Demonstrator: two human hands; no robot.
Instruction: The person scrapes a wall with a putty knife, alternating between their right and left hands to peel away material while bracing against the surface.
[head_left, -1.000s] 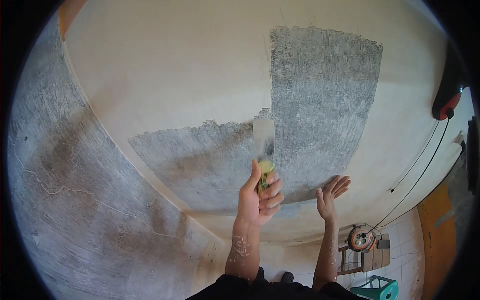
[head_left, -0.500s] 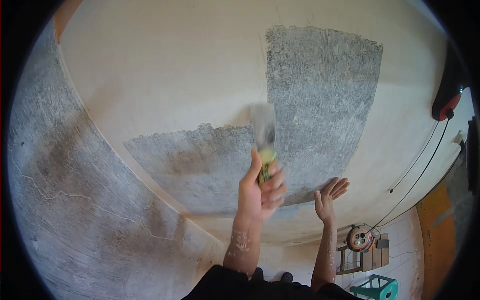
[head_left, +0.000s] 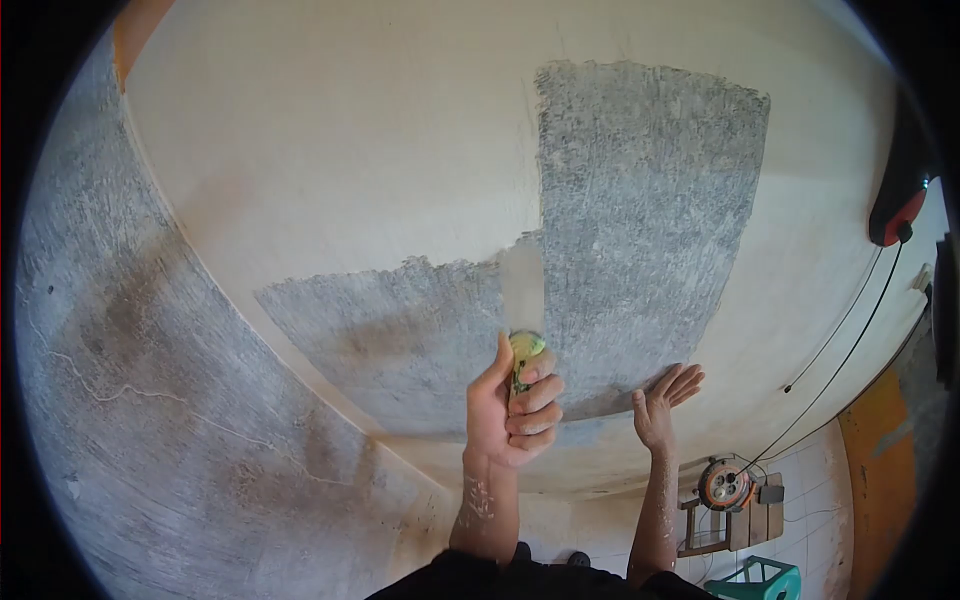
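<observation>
My left hand [head_left: 515, 412] is wrapped round the yellow-green patterned handle of a scraper [head_left: 524, 290], with its palm side towards me. The wide blade points up and lies over the wall where the grey scraped patch [head_left: 650, 200] borders the pale coating [head_left: 380, 140]. My right hand [head_left: 660, 408] rests with spread fingers at the lower right edge of the grey patch, back of the hand towards me and nothing held. White flecks dot both forearms.
A cable reel [head_left: 726, 485] sits on a small wooden stool [head_left: 755, 525]; a green plastic stool [head_left: 770, 578] stands below. A black cable [head_left: 830, 365] hangs from a red-and-black device [head_left: 900, 215] at right. A rough grey wall [head_left: 130, 400] adjoins at left.
My left hand has drawn the scraper downward along the wall. A small strip of grey now shows above the blade, where pale coating was. My right hand stays at the same part of the wall.
</observation>
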